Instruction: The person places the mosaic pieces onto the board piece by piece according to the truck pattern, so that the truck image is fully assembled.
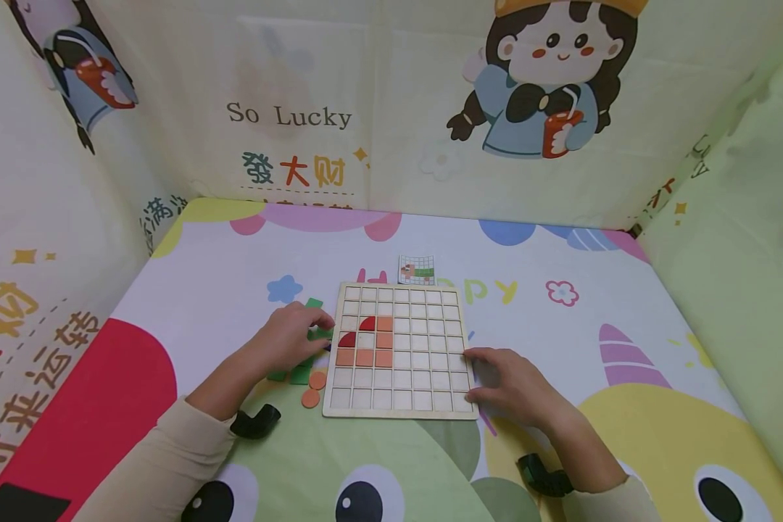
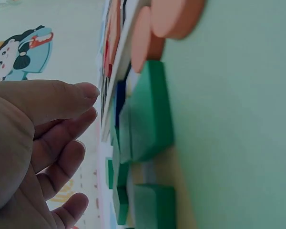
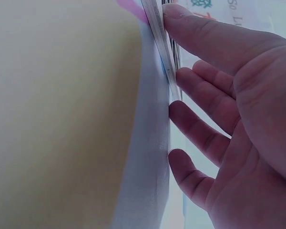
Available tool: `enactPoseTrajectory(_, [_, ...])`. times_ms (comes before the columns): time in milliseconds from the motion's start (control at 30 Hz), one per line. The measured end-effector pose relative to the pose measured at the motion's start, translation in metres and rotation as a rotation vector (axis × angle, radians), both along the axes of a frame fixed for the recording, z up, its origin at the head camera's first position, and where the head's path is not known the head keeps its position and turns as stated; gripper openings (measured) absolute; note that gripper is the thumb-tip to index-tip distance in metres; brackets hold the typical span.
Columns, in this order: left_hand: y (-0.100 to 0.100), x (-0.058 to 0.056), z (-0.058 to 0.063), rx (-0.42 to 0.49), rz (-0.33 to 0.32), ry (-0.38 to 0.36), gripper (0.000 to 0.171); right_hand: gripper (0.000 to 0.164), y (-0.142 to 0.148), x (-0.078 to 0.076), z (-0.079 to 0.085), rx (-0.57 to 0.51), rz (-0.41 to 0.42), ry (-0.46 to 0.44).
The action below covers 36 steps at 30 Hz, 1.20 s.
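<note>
Right of centre, the right hand (image 1: 514,386) touches the edge of the grid board (image 1: 428,382), fingers relaxed. Left of centre, beyond two orange discs (image 1: 310,398), the left hand (image 1: 287,338) has loosely bent, seemingly empty fingers near green pieces (image 1: 301,374). The board lies mid-frame on the surface (image 1: 235,261), a small card (image 1: 417,271) beyond.

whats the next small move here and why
Probably the left hand should pinch up one green tile from beside the wooden grid board. That hand looks empty and hovers close by, the pattern card shows green to the right of orange, and the board carries only orange square tiles and red curved pieces.
</note>
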<state>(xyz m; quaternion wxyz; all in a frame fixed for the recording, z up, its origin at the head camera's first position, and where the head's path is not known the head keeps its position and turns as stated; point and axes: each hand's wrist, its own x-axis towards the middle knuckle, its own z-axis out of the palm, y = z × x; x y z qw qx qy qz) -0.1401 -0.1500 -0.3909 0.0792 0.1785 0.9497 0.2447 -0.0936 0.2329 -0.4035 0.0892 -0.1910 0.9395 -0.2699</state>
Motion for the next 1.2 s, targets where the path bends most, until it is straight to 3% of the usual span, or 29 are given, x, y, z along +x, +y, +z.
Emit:
enactPoseTrajectory(200, [-0.003,0.003,-0.003,-0.025,0.008,-0.023,0.021,0.059,0.0,0.0,0.001,0.0,0.004,0.004])
enactPoseTrajectory(833, [-0.005,0.005,-0.01,-0.043,-0.037,0.009,0.013,0.059,-0.001,0.001,0.002,-0.003,-0.013,-0.022])
enactPoseTrajectory(1200, [-0.003,0.005,-0.009,-0.057,-0.006,0.022,0.01,0.059,-0.001,0.001,0.002,0.003,-0.015,-0.021])
